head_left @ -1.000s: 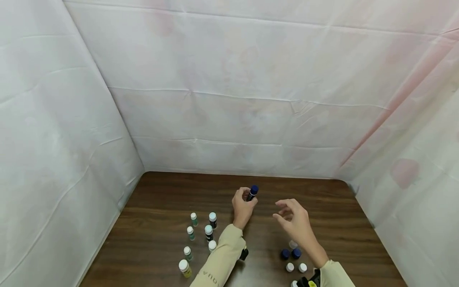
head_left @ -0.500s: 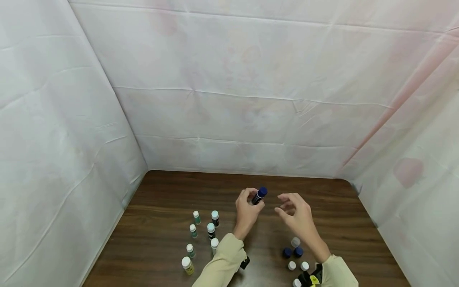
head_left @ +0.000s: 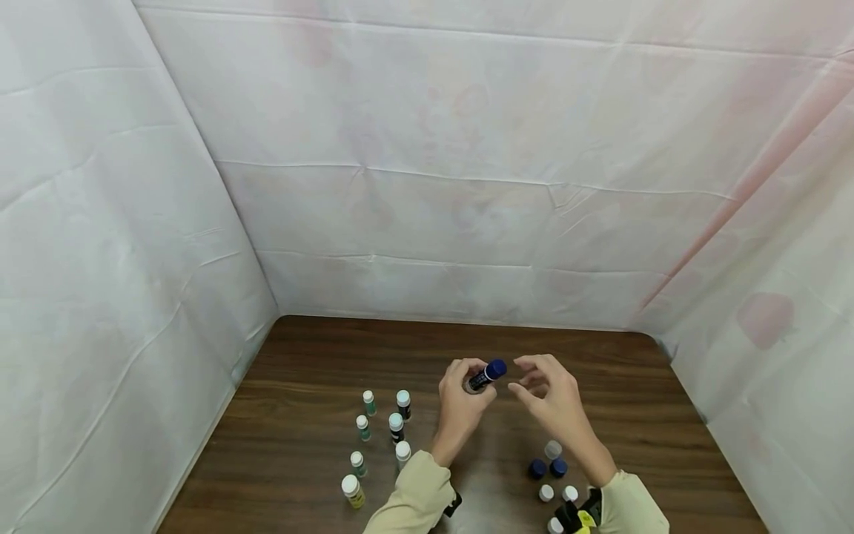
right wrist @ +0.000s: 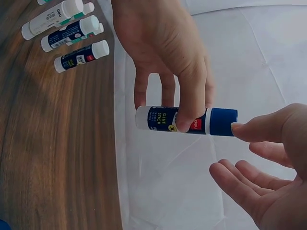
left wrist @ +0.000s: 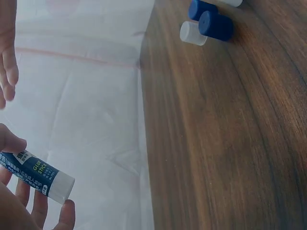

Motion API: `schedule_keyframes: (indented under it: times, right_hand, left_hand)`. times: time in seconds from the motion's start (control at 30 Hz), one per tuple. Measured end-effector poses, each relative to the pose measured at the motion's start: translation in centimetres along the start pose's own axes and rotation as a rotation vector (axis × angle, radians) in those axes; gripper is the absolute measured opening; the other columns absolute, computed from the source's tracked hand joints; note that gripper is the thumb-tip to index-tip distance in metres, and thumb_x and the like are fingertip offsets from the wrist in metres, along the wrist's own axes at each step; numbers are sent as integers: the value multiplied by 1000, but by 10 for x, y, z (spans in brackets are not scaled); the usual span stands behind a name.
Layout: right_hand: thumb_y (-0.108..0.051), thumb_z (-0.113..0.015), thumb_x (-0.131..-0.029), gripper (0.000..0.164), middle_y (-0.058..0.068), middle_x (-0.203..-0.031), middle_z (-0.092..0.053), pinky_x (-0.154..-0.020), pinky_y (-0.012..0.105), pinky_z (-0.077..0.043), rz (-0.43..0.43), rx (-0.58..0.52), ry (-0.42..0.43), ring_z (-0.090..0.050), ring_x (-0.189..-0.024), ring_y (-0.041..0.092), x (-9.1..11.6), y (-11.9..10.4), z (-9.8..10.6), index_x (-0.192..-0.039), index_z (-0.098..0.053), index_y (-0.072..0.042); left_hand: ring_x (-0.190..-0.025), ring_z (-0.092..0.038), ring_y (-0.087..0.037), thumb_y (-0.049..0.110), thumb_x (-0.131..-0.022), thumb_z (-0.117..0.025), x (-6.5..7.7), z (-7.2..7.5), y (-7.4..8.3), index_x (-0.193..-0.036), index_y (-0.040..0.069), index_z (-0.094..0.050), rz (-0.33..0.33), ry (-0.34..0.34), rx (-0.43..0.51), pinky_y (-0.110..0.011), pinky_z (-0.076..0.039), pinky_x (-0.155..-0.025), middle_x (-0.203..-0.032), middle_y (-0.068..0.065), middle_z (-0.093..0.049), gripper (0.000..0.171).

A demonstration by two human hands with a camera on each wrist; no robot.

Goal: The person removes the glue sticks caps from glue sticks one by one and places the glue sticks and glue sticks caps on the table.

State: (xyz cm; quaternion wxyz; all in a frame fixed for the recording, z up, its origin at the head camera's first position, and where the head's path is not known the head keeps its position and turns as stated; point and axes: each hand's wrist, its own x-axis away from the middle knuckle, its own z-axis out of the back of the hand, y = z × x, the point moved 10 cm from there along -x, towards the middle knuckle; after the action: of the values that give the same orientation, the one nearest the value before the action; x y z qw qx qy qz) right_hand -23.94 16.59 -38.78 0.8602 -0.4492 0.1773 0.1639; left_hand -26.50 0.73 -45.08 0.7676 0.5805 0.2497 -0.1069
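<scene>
My left hand point(head_left: 459, 408) grips a dark blue glue stick point(right wrist: 165, 120) with a white base, thumb on one side and fingers on the other. It is held above the table and tilted, its blue cap point(right wrist: 224, 122) towards my right hand point(head_left: 559, 404). That hand has its fingers loosely bent and spread around the cap end. In the right wrist view its thumb point(right wrist: 261, 125) overlaps the cap's edge, while the other fingers stay apart from it. From the left wrist, the glue stick's white base point(left wrist: 61, 187) shows, and the cap end is out of frame.
Several white-topped sticks stand upright at the left, among them a dark one point(head_left: 403, 404), a green one point(head_left: 363, 428) and a yellow one point(head_left: 353, 492). Loose caps lie at the right: blue point(head_left: 537, 468), clear point(head_left: 552, 449) and white point(head_left: 546, 493). Pale cloth point(head_left: 400, 222) hangs behind the table.
My left hand has moved right, tipping the glue stick from near upright towards my right hand. The right hand has risen slightly and keeps its spread shape, the gap between them now small.
</scene>
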Motion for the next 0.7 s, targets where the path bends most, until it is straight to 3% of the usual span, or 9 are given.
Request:
schedule_keyframes:
  times: [0.33,0.7]
  right_hand:
    - [0,-79,-73,41,10,-98,-59,-59,28,-55,43,-27,-32,-64,-76,18,-2,-18,-4,-109,-62,-10]
    - [-4,-79,-73,38,2,-97,-59,-58,26,-53,48,0,-84,-63,-76,16,0,-28,-14,-107,-63,-13]
  left_hand:
    - [-80,-56,-16,3,-61,-73,7,8,16,-90,18,-68,-38,5,-24,-39,-47,-71,-83,4,-60,33]
    - [-83,-55,-14,4,-64,-74,20,14,29,-91,18,-68,-68,-14,-40,-31,-46,-73,-87,6,-60,31]
